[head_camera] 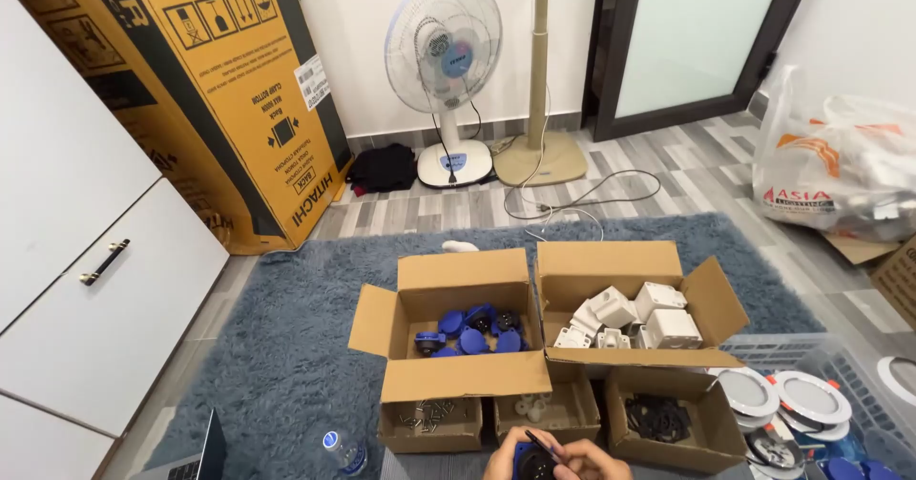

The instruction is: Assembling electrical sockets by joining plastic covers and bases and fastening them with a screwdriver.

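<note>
**Hands on blue part at bottom edge**

Left hand gripped a small blue round part, half cut off by the frame. Right hand pinched a thin dark tool or piece against its top; exact grip hard to tell. Judged best done by keeping the part steady low in the lap and wrists close together. Just ahead sat three small open boxes: screws, white bits, black rings. Beyond them, a box of blue parts and a box of white housings, flaps up, near the hands. Bin of round lights at right, bottle at left. Open rug left gave room.
</note>
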